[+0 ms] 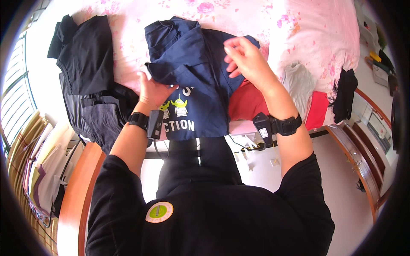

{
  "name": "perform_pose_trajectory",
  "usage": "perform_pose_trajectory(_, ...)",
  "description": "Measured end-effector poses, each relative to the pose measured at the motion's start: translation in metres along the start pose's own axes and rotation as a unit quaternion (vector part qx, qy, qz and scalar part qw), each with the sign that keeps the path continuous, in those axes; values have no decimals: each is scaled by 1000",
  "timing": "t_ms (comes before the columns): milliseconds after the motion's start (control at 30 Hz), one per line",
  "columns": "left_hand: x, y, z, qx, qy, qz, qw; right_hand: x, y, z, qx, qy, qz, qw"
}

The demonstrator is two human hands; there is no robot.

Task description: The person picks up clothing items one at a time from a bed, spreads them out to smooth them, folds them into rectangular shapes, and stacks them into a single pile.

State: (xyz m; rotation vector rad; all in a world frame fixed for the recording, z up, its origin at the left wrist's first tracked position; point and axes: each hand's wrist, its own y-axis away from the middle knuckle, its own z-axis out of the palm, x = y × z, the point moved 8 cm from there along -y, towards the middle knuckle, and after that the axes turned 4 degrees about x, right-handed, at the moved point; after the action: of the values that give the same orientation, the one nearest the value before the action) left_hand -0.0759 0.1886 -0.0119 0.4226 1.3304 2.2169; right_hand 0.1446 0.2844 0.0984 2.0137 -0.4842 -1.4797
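A navy T-shirt (192,64) with white lettering and green cartoon figures lies partly folded before me on the bed's edge. My left hand (156,92) is at its left side, thumb raised away from the fingers. The fingers reach against the shirt beneath a folded-over flap, which hides part of them. Over the shirt's upper right is my right hand (245,60), its fingers loosely bent and nothing between them. Red cloth (248,100) shows below the right forearm, partly covered by the navy fabric.
Black and dark grey garments (88,57) are piled on the left of the pink floral bedsheet (205,9). To the right lie a light grey garment (299,83), a red cloth piece (317,108) and a black item (344,96). Wooden furniture (77,192) stands at lower left.
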Motion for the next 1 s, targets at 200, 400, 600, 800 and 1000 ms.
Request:
perform_pose_trajectory(200,12,-7,-31,99,-101,7,990,64,37,50,25,205,-187,961)
perform_pose_trajectory(400,19,-16,-41,146,-60,3,987,61,39,94,88,392,-272,874)
perform_pose_trajectory(600,25,-26,-61,48,-130,-2,990,50,61,44,188,338,-352,853)
perform_pose_trajectory(800,54,-21,-50,194,-496,233,814,88,77,57,86,365,-390,841)
perform_pose_trajectory(1000,50,-18,79,31,-699,494,516,81,80,57,95,306,-406,856)
